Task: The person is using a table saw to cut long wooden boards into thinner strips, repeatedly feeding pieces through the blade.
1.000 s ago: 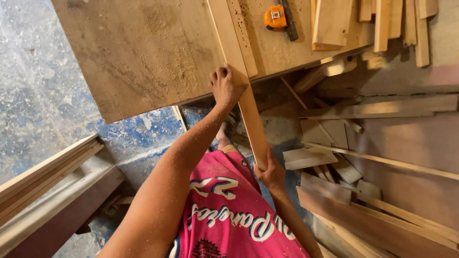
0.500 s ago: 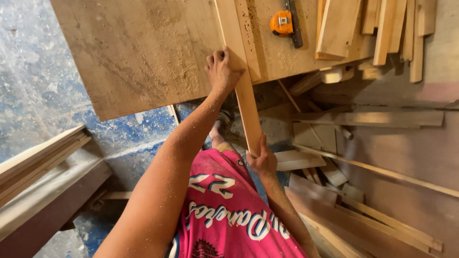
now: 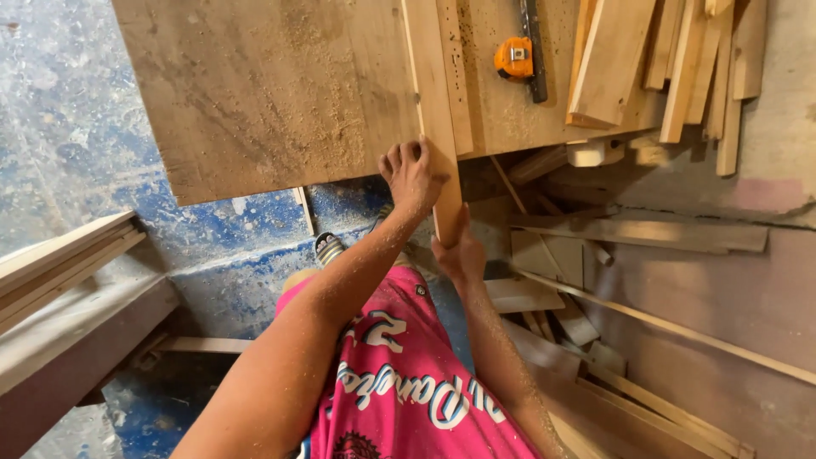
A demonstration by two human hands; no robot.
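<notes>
Both hands are gripping the wooden strip (image 3: 435,110), its length running toward twelve o'clock: left hand (image 3: 414,174) pressing it on the table (image 3: 255,93), right hand (image 3: 459,255) clasping its near end.

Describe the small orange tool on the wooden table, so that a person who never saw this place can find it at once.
Start at the large dusty wooden table that fills the top of the view. Move right, past the long strip that both hands hold, to the bare patch before the heap of loose boards. There lies a tape measure, beside a thin dark bar: it is the only orange, rounded thing among plain wood.
</notes>
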